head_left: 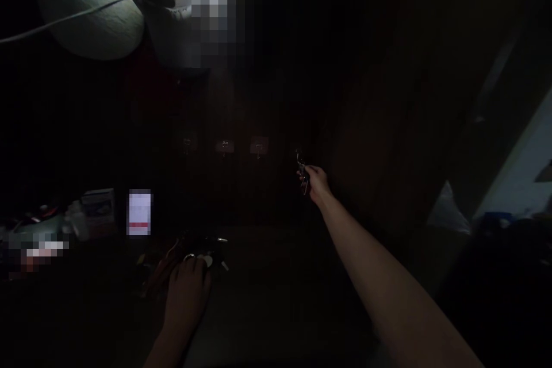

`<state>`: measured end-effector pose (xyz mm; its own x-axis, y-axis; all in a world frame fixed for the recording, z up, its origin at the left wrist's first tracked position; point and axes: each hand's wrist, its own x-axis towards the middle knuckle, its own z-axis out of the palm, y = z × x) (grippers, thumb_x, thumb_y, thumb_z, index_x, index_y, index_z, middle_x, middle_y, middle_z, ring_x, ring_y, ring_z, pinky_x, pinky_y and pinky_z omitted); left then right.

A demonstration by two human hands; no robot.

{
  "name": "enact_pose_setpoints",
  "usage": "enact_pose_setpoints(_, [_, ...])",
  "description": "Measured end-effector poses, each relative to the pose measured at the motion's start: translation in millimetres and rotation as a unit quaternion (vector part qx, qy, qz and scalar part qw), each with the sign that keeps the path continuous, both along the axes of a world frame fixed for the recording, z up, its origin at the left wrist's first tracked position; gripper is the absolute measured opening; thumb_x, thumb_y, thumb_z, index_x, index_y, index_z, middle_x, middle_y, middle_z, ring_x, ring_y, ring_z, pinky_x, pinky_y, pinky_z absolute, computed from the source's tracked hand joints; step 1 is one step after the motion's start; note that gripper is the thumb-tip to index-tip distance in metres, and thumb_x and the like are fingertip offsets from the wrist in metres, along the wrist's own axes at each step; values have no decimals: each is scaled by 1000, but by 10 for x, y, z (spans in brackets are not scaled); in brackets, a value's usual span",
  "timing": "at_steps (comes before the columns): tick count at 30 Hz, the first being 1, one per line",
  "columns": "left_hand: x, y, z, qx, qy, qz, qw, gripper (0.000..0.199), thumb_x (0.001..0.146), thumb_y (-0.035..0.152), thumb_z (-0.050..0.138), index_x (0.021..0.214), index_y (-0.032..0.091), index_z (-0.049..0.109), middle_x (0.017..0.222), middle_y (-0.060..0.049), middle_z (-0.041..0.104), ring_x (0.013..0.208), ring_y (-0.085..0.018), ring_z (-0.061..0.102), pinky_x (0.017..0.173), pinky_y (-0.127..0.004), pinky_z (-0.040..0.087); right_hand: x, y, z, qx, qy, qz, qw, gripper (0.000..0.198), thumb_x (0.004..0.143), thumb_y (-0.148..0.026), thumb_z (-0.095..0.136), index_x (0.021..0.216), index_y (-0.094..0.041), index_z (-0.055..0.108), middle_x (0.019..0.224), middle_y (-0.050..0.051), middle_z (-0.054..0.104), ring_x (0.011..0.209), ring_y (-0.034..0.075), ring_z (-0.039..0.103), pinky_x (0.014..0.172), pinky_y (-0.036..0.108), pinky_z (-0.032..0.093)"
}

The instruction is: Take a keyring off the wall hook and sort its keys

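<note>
My right hand (318, 181) reaches far forward, its fingers closed around a small bunch of keys (304, 184). The keys are right at a small wall hook (297, 155); whether their ring is over the hook I cannot tell in the dark. Lower down, my left hand (190, 279) rests on a dark heap on the surface, its fingers curled down. Beside its fingertips show a pale round tag (207, 261), a metal ring (188, 256) and a small bright key-like piece (225, 265). A brown strap (159, 276) lies left of that hand. What the left fingers grip is hidden.
More hooks on pale plates (225, 146) line the dark wall. Caps (90, 17) hang upper left, with a cord (69, 16) across them. A box (99, 213) and white bottle (77, 221) stand left, beside a blurred lit panel (140, 213). A clear bag (448, 210) is at right.
</note>
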<state>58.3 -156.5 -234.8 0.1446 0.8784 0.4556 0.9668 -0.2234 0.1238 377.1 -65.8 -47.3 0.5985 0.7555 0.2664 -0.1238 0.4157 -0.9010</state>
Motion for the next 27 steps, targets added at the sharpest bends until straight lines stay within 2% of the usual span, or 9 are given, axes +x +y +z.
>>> enact_pose_setpoints(6, [1, -3, 2, 18, 5, 1, 1000, 24, 83, 20, 41, 98, 16, 59, 99, -10, 59, 95, -23, 53, 85, -36, 35, 5, 11, 236, -9, -7, -1, 1000, 5, 75, -12, 56, 73, -16, 54, 49, -3, 61, 36, 6, 48, 31, 13, 32])
enact_pose_setpoints(12, [-4, 5, -7, 19, 7, 2, 1000, 25, 83, 20, 40, 99, 16, 59, 98, -9, 60, 94, -23, 53, 86, -37, 34, -16, 72, 419, -22, 19, 5, 1000, 14, 78, -9, 51, 65, -14, 54, 48, -1, 59, 36, 4, 47, 31, 12, 32])
enact_pose_setpoints(16, [-8, 6, -13, 26, 10, -1, 1000, 26, 83, 20, 40, 99, 14, 59, 97, -10, 60, 93, -24, 53, 85, -38, 35, -27, 79, 481, -28, 38, -3, 999, 18, 81, -10, 45, 65, -15, 51, 46, -2, 57, 34, 4, 45, 30, 12, 30])
enact_pose_setpoints(21, [-7, 15, -18, 21, 9, 0, 1000, 25, 83, 20, 40, 100, 15, 58, 100, -10, 60, 95, -25, 52, 85, -38, 35, -59, 29, 567, 11, 26, -23, 999, 10, 78, -10, 47, 73, -19, 50, 48, -6, 58, 35, 4, 45, 31, 11, 31])
enact_pose_setpoints(24, [-6, 16, -11, 20, 14, 4, 1000, 26, 83, 20, 40, 101, 14, 58, 100, -10, 59, 95, -25, 52, 85, -38, 35, -156, -16, 526, 24, 17, -17, 999, 9, 77, -12, 47, 76, -20, 51, 50, -6, 59, 37, 5, 46, 32, 12, 31])
enact_pose_setpoints(27, [-5, 8, 4, 16, 9, 1, 1000, 24, 83, 20, 40, 98, 15, 59, 98, -10, 59, 93, -24, 53, 84, -37, 35, -395, -68, 246, 17, -23, 24, 999, 9, 75, -14, 48, 80, -21, 52, 52, -7, 61, 38, 5, 47, 33, 12, 30])
